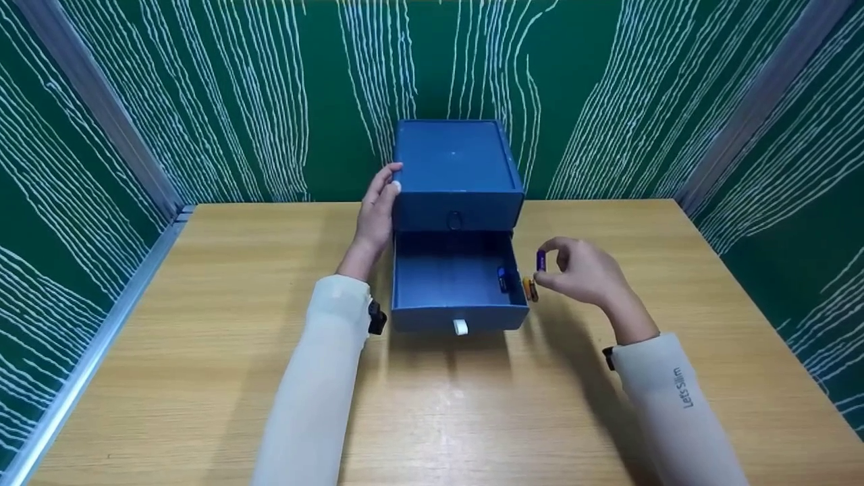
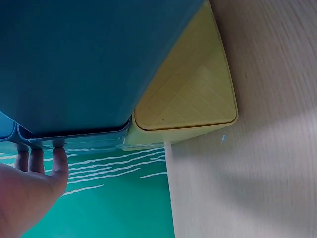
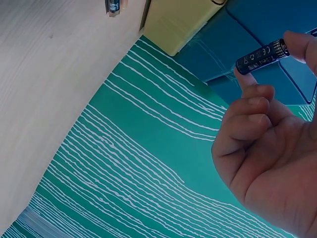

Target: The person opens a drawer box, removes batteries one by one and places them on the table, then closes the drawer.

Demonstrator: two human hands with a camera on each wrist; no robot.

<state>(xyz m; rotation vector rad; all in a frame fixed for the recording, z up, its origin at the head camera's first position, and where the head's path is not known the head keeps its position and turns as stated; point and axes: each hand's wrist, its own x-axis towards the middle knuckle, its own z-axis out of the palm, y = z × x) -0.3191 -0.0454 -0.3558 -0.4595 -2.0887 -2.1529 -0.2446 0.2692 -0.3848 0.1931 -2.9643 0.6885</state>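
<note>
A blue drawer unit [image 1: 452,158] stands on the table with its lower drawer [image 1: 425,318] pulled out. My left hand [image 1: 376,217] rests against the unit's left side near the top, its extended fingers [image 2: 60,163] touching the wall in the left wrist view. Just right of the drawer, my right hand [image 1: 588,271] pinches a dark purple battery [image 3: 262,57] between thumb and index finger, one at each end. Inside the drawer, by its right wall, lies something small and blue, apparently a battery [image 1: 502,279]. Orange-and-dark batteries [image 1: 530,289] lie outside that wall, partly hidden.
A yellow section [image 2: 190,89] sits under the blue drawers, visible in both wrist views. The wooden table [image 1: 223,337] meets green walls [image 1: 580,81] with white wavy lines at the back and sides. A white pull tab [image 1: 461,327] hangs on the drawer's front.
</note>
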